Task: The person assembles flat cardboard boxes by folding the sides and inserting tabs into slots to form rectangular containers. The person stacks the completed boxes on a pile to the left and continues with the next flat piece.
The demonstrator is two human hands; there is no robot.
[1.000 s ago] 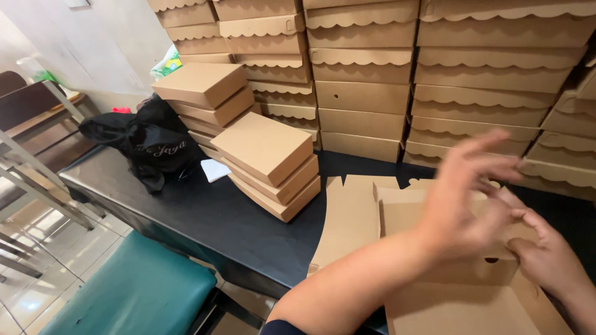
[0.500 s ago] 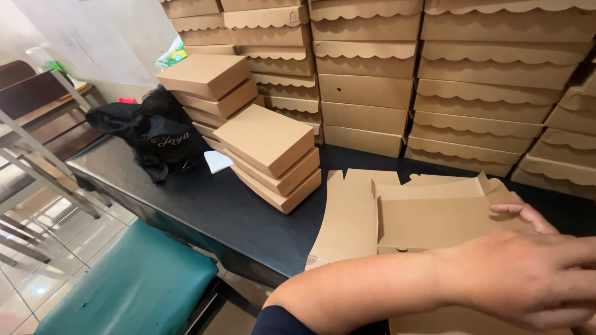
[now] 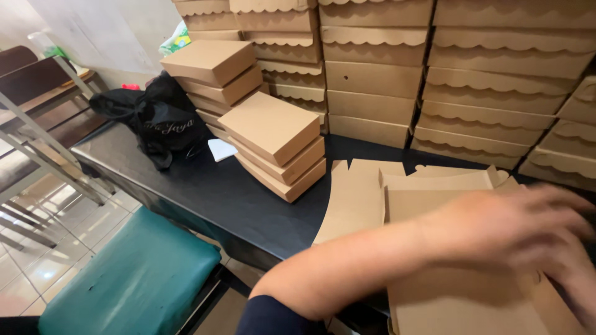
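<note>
My left arm reaches across from the lower middle. My left hand (image 3: 506,229) is blurred, fingers spread, low over a partly folded brown cardboard box (image 3: 434,186) that lies on the black table (image 3: 205,192) in front of me. Only a blurred part of my right hand (image 3: 574,282) shows at the right edge, just under the left hand and against the box's lower panel (image 3: 459,304). Whether it grips the cardboard is unclear. A flat cardboard blank (image 3: 354,198) sticks out to the left beneath the box.
A stack of three closed brown boxes (image 3: 273,133) stands left of my work, with another stack (image 3: 214,65) behind it. Many scalloped-edge boxes (image 3: 379,74) are stacked into a wall along the back. A black bag (image 3: 158,118), white paper (image 3: 221,149), a green stool (image 3: 133,279) and metal frames (image 3: 43,136) lie left.
My left hand has dropped from raised above the box to low across it and swept right, hiding most of my right hand. The view has shifted slightly.
</note>
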